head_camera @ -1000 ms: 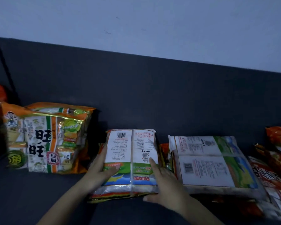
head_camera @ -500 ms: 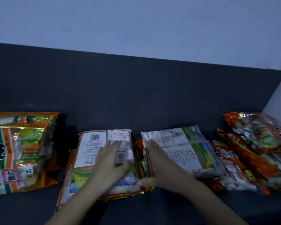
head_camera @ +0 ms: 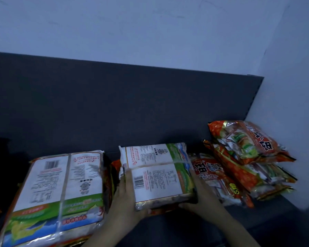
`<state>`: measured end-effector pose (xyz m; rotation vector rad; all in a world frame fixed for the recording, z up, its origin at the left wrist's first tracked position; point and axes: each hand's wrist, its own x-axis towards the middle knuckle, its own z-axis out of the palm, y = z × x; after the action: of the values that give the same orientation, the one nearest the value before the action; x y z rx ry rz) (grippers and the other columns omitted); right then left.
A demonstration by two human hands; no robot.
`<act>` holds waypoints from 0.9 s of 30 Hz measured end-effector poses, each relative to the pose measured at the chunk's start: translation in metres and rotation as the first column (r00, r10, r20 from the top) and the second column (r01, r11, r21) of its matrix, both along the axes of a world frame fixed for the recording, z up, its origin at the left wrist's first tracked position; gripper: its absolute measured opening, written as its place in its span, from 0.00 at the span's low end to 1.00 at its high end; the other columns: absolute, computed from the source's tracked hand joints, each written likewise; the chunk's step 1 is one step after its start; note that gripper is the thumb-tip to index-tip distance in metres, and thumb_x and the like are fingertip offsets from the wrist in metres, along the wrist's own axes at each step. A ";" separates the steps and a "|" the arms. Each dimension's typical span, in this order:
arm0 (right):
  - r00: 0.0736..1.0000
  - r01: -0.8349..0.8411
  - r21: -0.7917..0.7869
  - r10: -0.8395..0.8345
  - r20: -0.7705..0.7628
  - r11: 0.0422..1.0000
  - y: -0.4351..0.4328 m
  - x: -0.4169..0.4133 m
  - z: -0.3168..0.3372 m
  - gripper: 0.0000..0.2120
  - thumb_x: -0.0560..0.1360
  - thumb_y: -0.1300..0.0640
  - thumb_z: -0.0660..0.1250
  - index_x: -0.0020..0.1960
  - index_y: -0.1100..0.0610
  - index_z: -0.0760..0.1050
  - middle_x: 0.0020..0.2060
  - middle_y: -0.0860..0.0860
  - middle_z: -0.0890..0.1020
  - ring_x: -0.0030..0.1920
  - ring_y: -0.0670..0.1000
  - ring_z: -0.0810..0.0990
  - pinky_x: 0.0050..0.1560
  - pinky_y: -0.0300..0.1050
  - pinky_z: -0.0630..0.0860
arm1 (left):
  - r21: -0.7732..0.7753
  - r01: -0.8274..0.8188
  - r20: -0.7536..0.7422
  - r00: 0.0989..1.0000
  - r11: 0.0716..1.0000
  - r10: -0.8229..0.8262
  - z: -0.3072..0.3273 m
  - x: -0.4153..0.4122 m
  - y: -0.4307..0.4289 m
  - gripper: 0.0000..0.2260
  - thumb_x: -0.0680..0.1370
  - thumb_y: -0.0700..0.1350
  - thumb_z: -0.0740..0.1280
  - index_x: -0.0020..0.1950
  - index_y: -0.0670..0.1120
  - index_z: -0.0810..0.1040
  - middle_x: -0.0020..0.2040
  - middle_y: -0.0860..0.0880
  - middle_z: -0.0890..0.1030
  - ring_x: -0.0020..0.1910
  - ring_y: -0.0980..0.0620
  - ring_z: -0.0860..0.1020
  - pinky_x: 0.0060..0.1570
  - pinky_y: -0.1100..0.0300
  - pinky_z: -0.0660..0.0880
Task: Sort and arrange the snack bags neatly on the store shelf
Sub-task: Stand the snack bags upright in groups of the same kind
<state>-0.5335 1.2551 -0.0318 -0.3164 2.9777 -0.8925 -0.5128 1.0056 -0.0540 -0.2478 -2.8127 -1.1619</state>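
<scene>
My left hand [head_camera: 126, 198] and right hand [head_camera: 202, 197] clamp the flat white plastic snack pack [head_camera: 157, 172] at 12 o'clock, fingers curled round its ends; its long axis runs 9-to-3.

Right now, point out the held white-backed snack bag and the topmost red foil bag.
held white-backed snack bag [head_camera: 159, 179]: head view, its printed back panel.
topmost red foil bag [head_camera: 251, 141]: head view, its printed front.

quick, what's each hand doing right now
left hand: grips the left edge of the white-backed, green-trimmed plastic snack bag
right hand: grips that bag's right front corner
</scene>
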 end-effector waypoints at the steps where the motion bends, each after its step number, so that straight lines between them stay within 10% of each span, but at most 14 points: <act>1: 0.999 0.000 -0.014 -0.001 -0.035 1.000 0.000 -0.001 -0.004 0.55 0.66 0.43 0.74 0.76 0.48 0.37 0.73 0.49 0.60 0.69 0.47 0.62 0.67 0.40 0.61 | 0.042 0.011 -0.021 1.000 0.999 -0.010 0.001 -0.001 0.002 0.59 0.60 0.66 0.68 0.74 0.52 0.28 0.78 0.52 0.45 0.75 0.50 0.53 0.70 0.48 0.63; 5: 0.996 0.013 -0.183 -0.028 -0.080 0.983 0.000 -0.005 0.001 0.48 0.65 0.48 0.77 0.75 0.44 0.49 0.63 0.40 0.67 0.60 0.38 0.66 0.56 0.30 0.64 | 0.215 0.034 -0.091 0.996 0.976 -0.015 0.013 -0.001 0.002 0.49 0.67 0.51 0.74 0.77 0.55 0.44 0.72 0.58 0.63 0.69 0.61 0.64 0.64 0.59 0.70; 8: 0.998 -0.036 -0.334 0.015 -0.066 0.942 -0.006 -0.011 0.017 0.44 0.64 0.56 0.79 0.67 0.35 0.54 0.59 0.35 0.71 0.57 0.36 0.72 0.53 0.28 0.71 | 0.261 0.029 -0.153 0.988 0.965 0.012 0.038 0.005 -0.005 0.45 0.71 0.41 0.73 0.70 0.67 0.43 0.65 0.74 0.57 0.66 0.66 0.65 0.55 0.75 0.69; 12: 0.986 -0.142 -0.409 0.093 -0.138 0.901 -0.047 -0.014 0.054 0.42 0.64 0.59 0.78 0.62 0.30 0.57 0.56 0.35 0.73 0.57 0.39 0.76 0.56 0.39 0.76 | 0.247 -0.060 -0.179 0.978 0.967 0.106 0.070 0.014 -0.047 0.48 0.70 0.41 0.75 0.76 0.60 0.43 0.62 0.75 0.54 0.66 0.65 0.61 0.63 0.64 0.69; 16: 0.965 -0.252 -0.423 0.194 -0.175 0.871 -0.111 -0.014 0.086 0.42 0.63 0.55 0.78 0.68 0.37 0.59 0.54 0.35 0.75 0.54 0.38 0.78 0.52 0.35 0.77 | 0.294 -0.139 -0.197 0.959 0.946 0.202 0.095 0.032 -0.109 0.50 0.67 0.39 0.77 0.76 0.59 0.46 0.59 0.77 0.59 0.67 0.63 0.65 0.56 0.73 0.66; 23: 0.912 -0.401 -0.172 0.373 -0.173 0.900 -0.209 -0.005 0.082 0.47 0.65 0.45 0.76 0.75 0.42 0.52 0.59 0.44 0.73 0.57 0.44 0.76 0.56 0.44 0.76 | 0.364 -0.168 -0.164 0.957 0.916 0.241 0.099 0.085 -0.198 0.49 0.52 0.67 0.77 0.63 0.81 0.50 0.57 0.76 0.72 0.57 0.76 0.71 0.48 0.78 0.70; 27: 0.894 -0.443 0.045 0.445 -0.059 0.896 -0.237 0.012 0.051 0.44 0.71 0.42 0.69 0.76 0.42 0.44 0.65 0.48 0.68 0.56 0.45 0.72 0.49 0.36 0.66 | 0.318 -0.274 0.038 0.960 0.908 0.276 0.045 0.096 -0.226 0.61 0.51 0.70 0.74 0.74 0.60 0.41 0.63 0.70 0.63 0.57 0.66 0.73 0.47 0.79 0.69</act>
<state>-0.5216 1.0178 0.0190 -0.9957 2.7803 -0.7891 -0.4171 0.7791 -0.0086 0.1649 -2.4883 -1.5082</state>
